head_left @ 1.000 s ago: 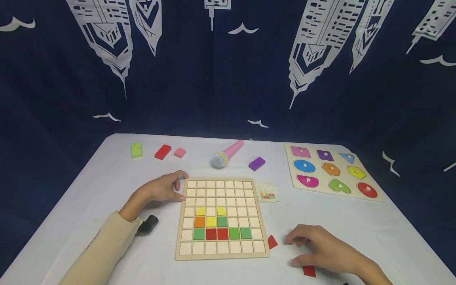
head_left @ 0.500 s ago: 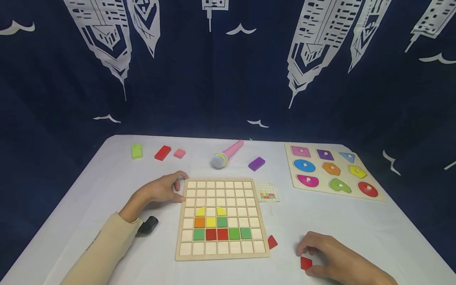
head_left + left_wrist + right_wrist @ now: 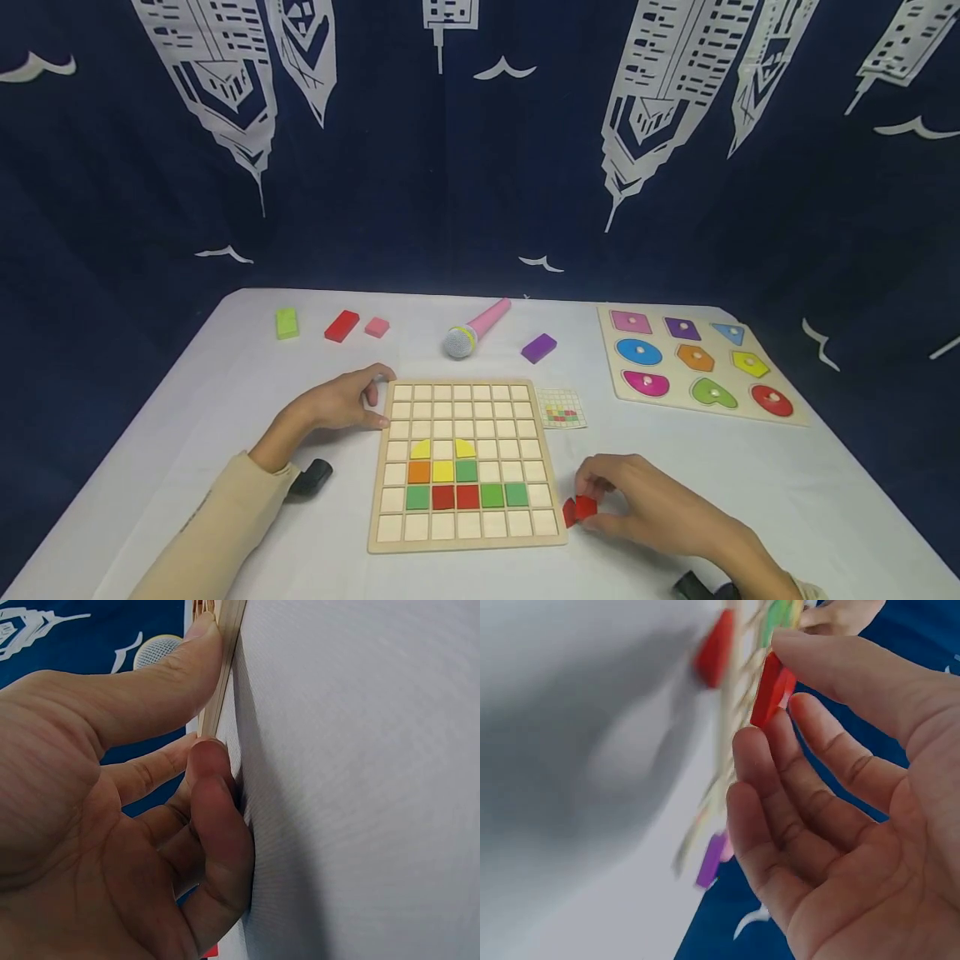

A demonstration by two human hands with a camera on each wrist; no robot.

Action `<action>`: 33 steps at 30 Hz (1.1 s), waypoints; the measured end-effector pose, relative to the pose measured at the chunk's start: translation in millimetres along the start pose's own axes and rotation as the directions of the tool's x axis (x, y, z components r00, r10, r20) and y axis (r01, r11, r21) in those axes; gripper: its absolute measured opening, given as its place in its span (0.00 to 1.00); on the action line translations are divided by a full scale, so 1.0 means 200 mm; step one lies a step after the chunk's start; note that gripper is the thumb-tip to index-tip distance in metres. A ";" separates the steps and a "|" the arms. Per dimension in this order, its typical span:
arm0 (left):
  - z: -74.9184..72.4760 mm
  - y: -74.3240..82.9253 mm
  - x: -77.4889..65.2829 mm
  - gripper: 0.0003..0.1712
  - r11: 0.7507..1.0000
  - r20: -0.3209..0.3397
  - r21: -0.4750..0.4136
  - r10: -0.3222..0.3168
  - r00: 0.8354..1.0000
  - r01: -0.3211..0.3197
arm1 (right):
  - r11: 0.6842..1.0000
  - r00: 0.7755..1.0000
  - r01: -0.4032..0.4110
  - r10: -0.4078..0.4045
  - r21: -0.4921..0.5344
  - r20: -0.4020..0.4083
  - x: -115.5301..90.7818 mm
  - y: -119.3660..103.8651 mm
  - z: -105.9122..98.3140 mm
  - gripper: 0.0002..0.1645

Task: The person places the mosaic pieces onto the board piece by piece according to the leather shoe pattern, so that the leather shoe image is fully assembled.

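A wooden grid board (image 3: 468,547) bears yellow, orange, green and red tiles. My left hand (image 3: 339,402) grips its upper left edge; in the left wrist view the thumb (image 3: 169,690) lies along the board's wooden side and the fingers bend near the corner. My right hand (image 3: 652,507) pinches a small red tile (image 3: 766,691) between thumb and fingertips, just off the board's lower right edge. Another red tile (image 3: 569,513) lies on the table against that edge, close to the held one.
A small pattern card (image 3: 562,409) lies at the board's upper right. Behind are a toy microphone (image 3: 477,328) and purple (image 3: 539,348), pink (image 3: 377,327), red (image 3: 342,326) and lime (image 3: 287,323) blocks. A shape puzzle (image 3: 678,402) occupies the far right.
My right hand has taken up the red tile from the table near the front and carried it left and away from me to the board's edge. My left hand has stayed on the board.
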State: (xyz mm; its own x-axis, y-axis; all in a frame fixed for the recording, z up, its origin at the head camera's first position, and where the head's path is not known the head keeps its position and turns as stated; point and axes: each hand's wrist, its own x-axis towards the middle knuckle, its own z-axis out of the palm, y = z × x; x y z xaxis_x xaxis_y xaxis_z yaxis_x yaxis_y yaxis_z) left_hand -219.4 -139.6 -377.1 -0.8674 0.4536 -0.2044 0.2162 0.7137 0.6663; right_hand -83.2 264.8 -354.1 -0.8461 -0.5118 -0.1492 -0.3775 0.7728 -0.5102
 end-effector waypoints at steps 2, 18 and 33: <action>0.00 0.00 0.00 0.39 1.000 0.008 0.000 0.021 1.000 -0.021 | 0.999 0.999 0.051 -0.051 -0.001 0.002 0.06 -0.05 0.00 0.13; 0.00 -0.02 0.01 0.39 0.999 -0.006 0.029 -0.017 1.000 0.018 | 0.967 0.966 0.254 -0.256 0.033 0.036 0.50 -0.22 0.09 0.08; -0.01 -0.01 0.00 0.39 1.000 0.003 0.021 -0.014 1.000 0.013 | 0.975 0.975 0.220 -0.220 0.003 0.027 0.52 -0.19 0.11 0.05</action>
State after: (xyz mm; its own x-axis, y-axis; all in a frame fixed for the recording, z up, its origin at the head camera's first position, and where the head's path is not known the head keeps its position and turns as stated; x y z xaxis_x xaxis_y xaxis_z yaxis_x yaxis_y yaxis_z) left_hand -221.1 -142.1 -376.8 -0.8691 0.4454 -0.2153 0.2141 0.7310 0.6479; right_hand -147.7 173.1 -368.9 -0.7316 -0.6794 -0.0559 -0.5537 0.6400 -0.5327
